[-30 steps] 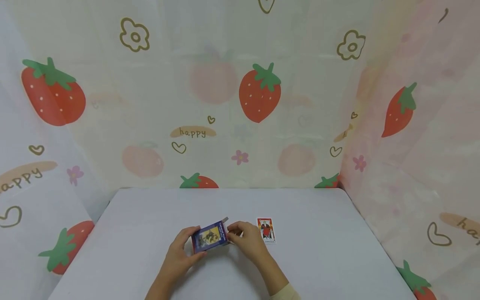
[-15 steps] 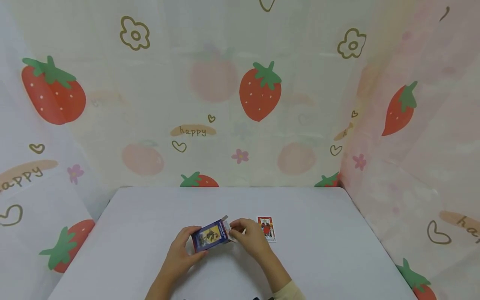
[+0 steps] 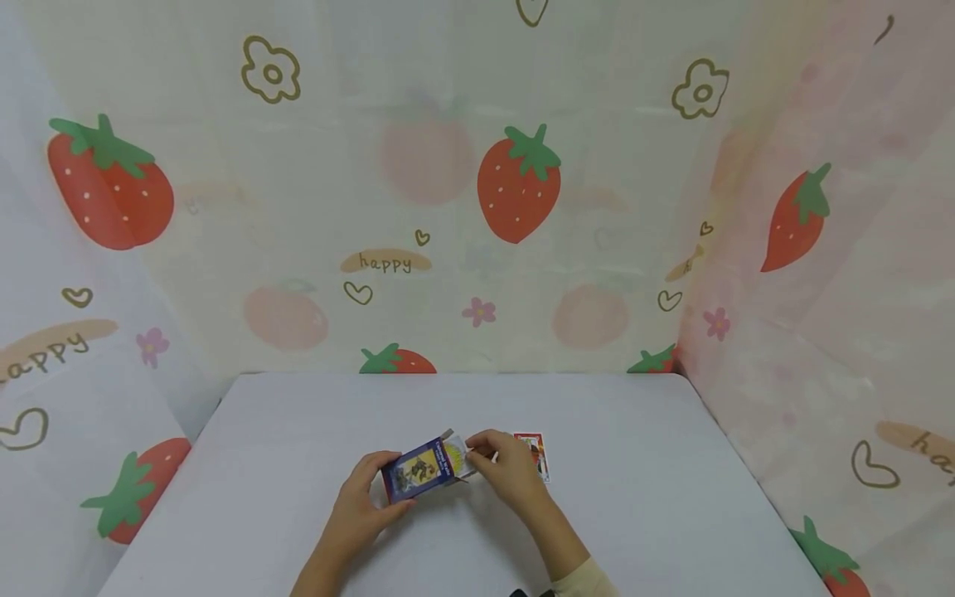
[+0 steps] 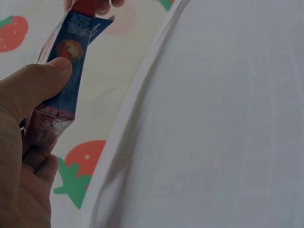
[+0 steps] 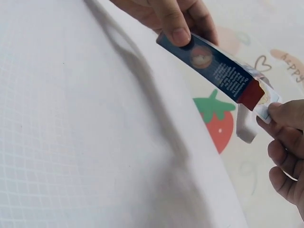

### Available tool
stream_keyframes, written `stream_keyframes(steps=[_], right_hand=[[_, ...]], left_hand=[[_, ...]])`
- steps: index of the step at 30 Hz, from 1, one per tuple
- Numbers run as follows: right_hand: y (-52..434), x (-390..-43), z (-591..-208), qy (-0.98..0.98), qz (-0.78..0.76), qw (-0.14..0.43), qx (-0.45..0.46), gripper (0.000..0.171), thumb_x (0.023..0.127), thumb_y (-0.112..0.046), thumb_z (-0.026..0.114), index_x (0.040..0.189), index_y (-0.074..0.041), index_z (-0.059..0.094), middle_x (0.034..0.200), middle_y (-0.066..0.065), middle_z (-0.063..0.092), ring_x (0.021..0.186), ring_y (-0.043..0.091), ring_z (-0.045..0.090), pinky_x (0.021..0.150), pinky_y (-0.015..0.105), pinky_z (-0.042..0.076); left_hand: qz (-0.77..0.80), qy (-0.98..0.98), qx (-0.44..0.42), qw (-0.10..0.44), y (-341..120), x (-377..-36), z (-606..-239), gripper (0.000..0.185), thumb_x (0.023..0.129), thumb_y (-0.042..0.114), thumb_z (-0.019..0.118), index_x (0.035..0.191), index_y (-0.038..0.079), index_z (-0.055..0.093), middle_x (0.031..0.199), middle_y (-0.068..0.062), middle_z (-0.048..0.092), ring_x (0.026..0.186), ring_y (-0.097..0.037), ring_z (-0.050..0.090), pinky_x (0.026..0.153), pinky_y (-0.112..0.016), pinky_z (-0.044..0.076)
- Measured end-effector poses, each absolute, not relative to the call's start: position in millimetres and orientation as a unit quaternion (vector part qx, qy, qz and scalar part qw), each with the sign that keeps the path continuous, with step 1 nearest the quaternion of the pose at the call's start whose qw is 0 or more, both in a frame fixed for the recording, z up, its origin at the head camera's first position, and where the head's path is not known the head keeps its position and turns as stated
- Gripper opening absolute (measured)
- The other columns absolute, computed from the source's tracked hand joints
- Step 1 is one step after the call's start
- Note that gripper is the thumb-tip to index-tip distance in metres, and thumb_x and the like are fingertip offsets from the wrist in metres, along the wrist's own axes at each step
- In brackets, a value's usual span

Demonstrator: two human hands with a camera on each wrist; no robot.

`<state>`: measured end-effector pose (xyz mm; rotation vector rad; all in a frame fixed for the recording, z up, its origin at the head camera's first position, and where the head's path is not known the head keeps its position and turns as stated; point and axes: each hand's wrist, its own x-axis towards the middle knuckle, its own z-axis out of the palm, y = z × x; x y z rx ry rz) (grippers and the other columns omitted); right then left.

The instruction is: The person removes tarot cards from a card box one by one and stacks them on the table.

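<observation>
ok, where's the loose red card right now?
Head view: the red card lies flat on the table, just beyond the right hand, right of the blue card box.

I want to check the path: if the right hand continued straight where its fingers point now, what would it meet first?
The right hand points left at the open end of the blue card box, pinching a card there. It would probably meet the box first, then the left hand holding it.

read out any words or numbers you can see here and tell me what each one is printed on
"happy": on the printed backdrop cloth behind the table, and partly again on the left and right panels.
Blue card box held by the left hand: white print, too small to read.
Card lying on the table: bottom caption blurred, unreadable.
Card being pulled out by the right hand: nothing legible.
</observation>
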<state>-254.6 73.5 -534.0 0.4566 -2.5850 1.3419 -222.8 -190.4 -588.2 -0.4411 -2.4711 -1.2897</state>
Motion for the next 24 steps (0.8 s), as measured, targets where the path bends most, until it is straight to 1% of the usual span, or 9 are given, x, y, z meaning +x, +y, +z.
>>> stream_keyframes(steps=[8, 16, 24], right_hand=[[79, -254, -527, -0.875, 0.445, 0.113, 0.156, 0.013, 0.089, -0.012, 0.076, 0.103, -0.014, 0.077, 0.081, -0.008, 0.069, 0.075, 0.006, 0.057, 0.064, 0.02, 0.049], [86, -254, -520, -0.872, 0.449, 0.121, 0.155, 0.014, 0.09, -0.012, 0.076, 0.104, -0.015, 0.077, 0.084, -0.01, 0.068, 0.081, 0.007, 0.057, 0.071, 0.021, 0.05], [96, -255, -514, -0.864, 0.457, 0.135, 0.161, 0.014, 0.089, -0.009, 0.077, 0.103, -0.012, 0.077, 0.084, -0.006, 0.069, 0.078, 0.006, 0.058, 0.067, 0.02, 0.051]], left_hand=[[-0.459, -0.862, -0.147, 0.159, -190, -223, -590, 0.077, 0.07, 0.015, 0.096, 0.136, 0.01, 0.058, 0.135, 0.003, 0.06, 0.129, -0.02, 0.058, 0.112, -0.051, 0.049], [-0.458, -0.862, -0.145, 0.16, -191, -222, -589, 0.077, 0.069, 0.016, 0.096, 0.135, 0.011, 0.059, 0.134, 0.003, 0.06, 0.127, -0.018, 0.058, 0.112, -0.05, 0.049], [-0.462, -0.862, -0.143, 0.154, -191, -223, -588, 0.078, 0.069, 0.016, 0.096, 0.137, 0.011, 0.058, 0.136, 0.003, 0.06, 0.129, -0.02, 0.057, 0.112, -0.051, 0.049]])
